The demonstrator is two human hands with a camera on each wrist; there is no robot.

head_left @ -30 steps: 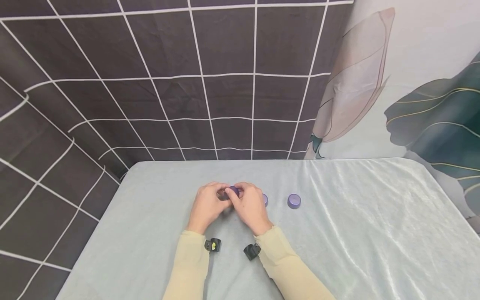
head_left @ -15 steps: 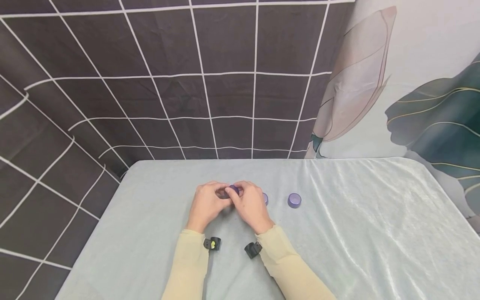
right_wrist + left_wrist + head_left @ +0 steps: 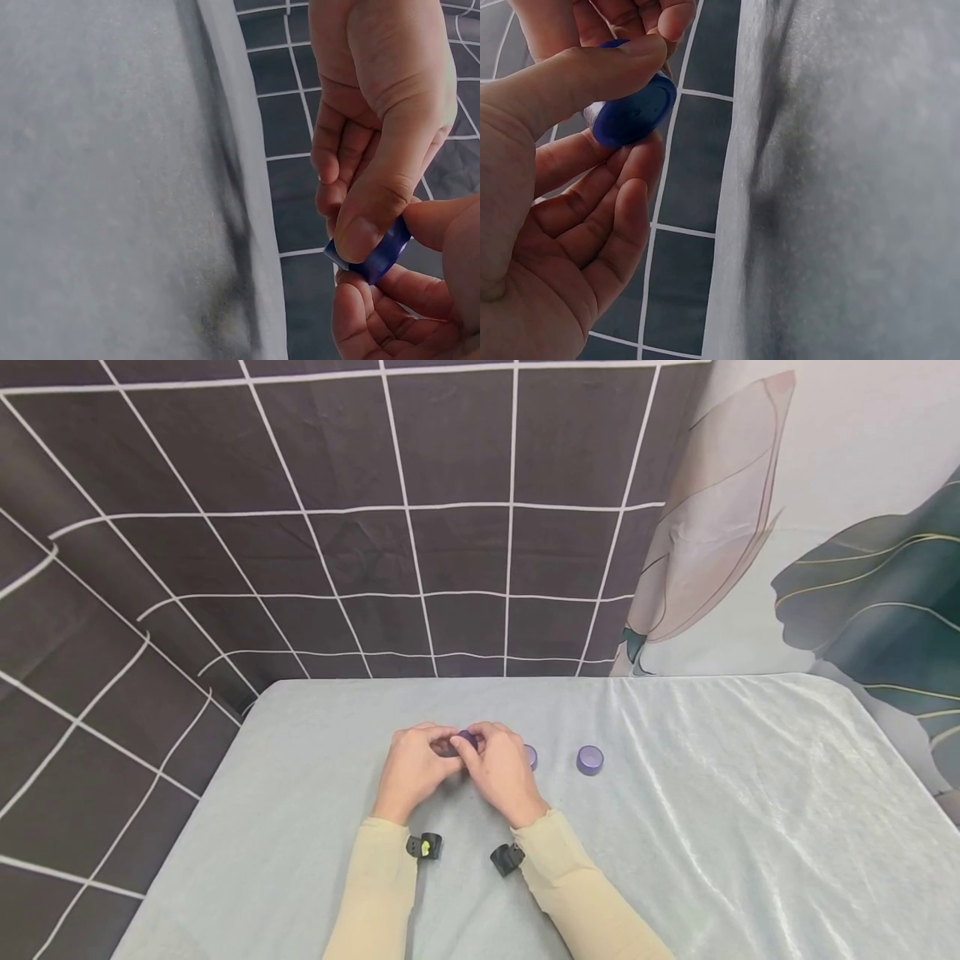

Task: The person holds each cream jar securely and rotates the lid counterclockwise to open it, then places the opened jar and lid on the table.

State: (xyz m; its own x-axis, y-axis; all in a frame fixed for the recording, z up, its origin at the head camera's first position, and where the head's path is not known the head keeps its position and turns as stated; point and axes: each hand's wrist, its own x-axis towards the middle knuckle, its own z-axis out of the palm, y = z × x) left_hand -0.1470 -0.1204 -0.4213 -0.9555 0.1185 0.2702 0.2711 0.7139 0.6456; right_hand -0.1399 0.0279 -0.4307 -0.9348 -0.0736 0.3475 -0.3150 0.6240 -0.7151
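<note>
Both my hands meet above the pale table cloth, around a small round purple cap (image 3: 468,739) that looks deep blue in the wrist views. My left hand (image 3: 414,768) pinches the cap (image 3: 634,116) between thumb and fingers, its other fingers curled below. From the opposite side my right hand (image 3: 501,772) grips the same cap (image 3: 386,253), the thumb pressed on it. Part of the cap is hidden by the thumbs and fingers. Just right of my right hand sits a second purple cap (image 3: 532,757), partly covered by that hand.
Farther right on the cloth (image 3: 735,827) stands another purple cap (image 3: 590,760). A dark curtain with white grid lines (image 3: 457,552) hangs behind the table's back edge and along the left. At the right hangs a leaf-patterned curtain (image 3: 825,485).
</note>
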